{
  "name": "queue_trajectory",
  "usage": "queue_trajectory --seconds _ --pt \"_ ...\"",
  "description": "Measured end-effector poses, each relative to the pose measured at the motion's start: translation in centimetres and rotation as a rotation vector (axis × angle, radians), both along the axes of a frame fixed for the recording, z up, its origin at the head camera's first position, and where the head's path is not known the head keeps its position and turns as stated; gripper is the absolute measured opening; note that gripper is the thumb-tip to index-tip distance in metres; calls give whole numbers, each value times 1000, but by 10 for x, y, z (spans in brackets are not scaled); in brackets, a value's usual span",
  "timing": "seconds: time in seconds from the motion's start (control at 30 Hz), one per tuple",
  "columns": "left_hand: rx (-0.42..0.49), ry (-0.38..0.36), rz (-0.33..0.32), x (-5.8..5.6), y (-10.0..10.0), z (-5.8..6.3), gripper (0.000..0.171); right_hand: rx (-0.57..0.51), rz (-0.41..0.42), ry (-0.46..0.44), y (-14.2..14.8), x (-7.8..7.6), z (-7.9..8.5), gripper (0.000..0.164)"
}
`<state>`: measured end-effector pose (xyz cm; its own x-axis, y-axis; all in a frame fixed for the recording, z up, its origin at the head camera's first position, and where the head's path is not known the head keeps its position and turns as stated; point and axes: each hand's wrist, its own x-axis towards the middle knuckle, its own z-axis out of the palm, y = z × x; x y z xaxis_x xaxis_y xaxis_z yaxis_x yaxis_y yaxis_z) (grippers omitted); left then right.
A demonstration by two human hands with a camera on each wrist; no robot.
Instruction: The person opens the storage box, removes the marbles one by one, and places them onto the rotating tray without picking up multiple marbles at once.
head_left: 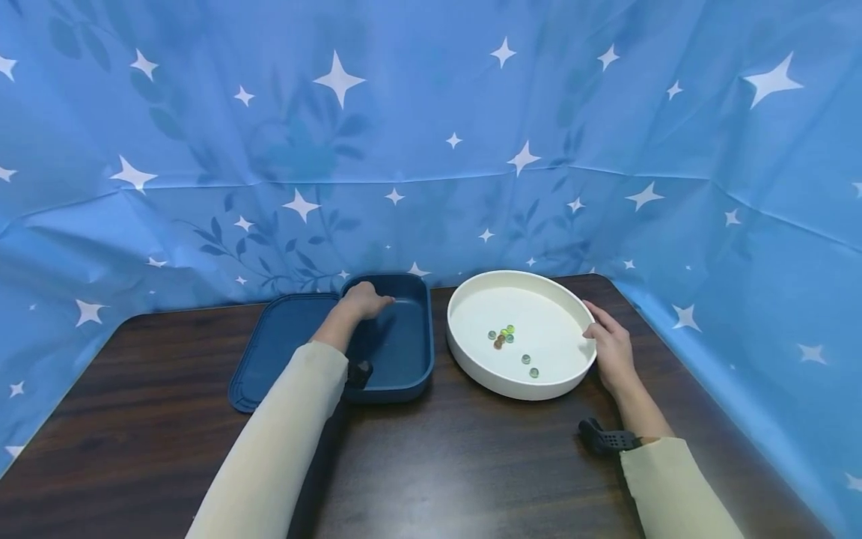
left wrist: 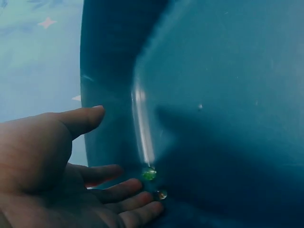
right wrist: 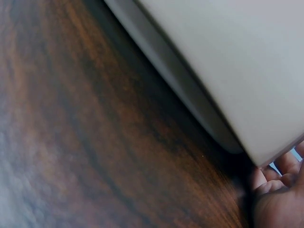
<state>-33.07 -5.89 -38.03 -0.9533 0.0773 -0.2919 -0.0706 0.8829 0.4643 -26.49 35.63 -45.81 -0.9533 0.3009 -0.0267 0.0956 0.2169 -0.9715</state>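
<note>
My left hand (head_left: 364, 301) reaches down into a dark blue rectangular container (head_left: 429, 337). In the left wrist view its fingers are extended and spread loosely. By those fingertips are a green glass marble (left wrist: 149, 174) and a clear marble (left wrist: 162, 194); whether the fingers touch them I cannot tell. With my right hand (head_left: 609, 346) I grip the right rim of a round white tray (head_left: 545, 307), thumb over the edge and fingers outside. Several glass marbles lie in the tray, among them a greenish one (head_left: 534, 372) and a brown one (head_left: 498, 344).
A flat blue lid (head_left: 286, 329) lies left of the container, partly behind my left arm. Everything stands on a dark wooden table (head_left: 417, 464). Behind and to the right hangs a blue curtain (head_left: 417, 112) with white stars, close to the table's edge.
</note>
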Motion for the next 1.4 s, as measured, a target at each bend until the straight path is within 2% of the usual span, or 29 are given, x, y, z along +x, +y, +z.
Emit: queue_trajectory --seconds 0.2,0.37,0.47,0.6,0.7,0.8,0.9,1.0,1.1,1.23,1.4 --pt "21 26 9 -3 -1 -11 60 -10 -11 -4 -2 -2 1 70" --pt "97 55 20 -5 1 -13 41 0 -11 5 -4 -4 3 70" --pt "141 60 18 -7 5 -14 39 3 -6 10 -3 -4 3 71" --pt "243 73 -13 -7 10 -16 40 11 1 12 -3 -3 2 71" --pt "339 66 -46 -5 13 -15 48 18 4 11 -1 -3 1 70" --pt "408 59 -50 -5 16 -15 44 20 6 4 -1 -3 0 70" --pt "371 107 -34 -6 18 -14 40 4 6 0 0 -3 0 70" --pt "251 145 -21 -6 17 -15 38 -15 3 0 0 -3 1 70" --pt "157 129 -28 -8 17 -20 39 -24 -1 0 0 -3 1 70" --pt "136 93 -58 -10 20 -28 38 -15 -7 -10 0 -2 1 70" --pt "138 103 -95 -11 25 -31 33 -7 -13 -16 -2 -1 1 71"
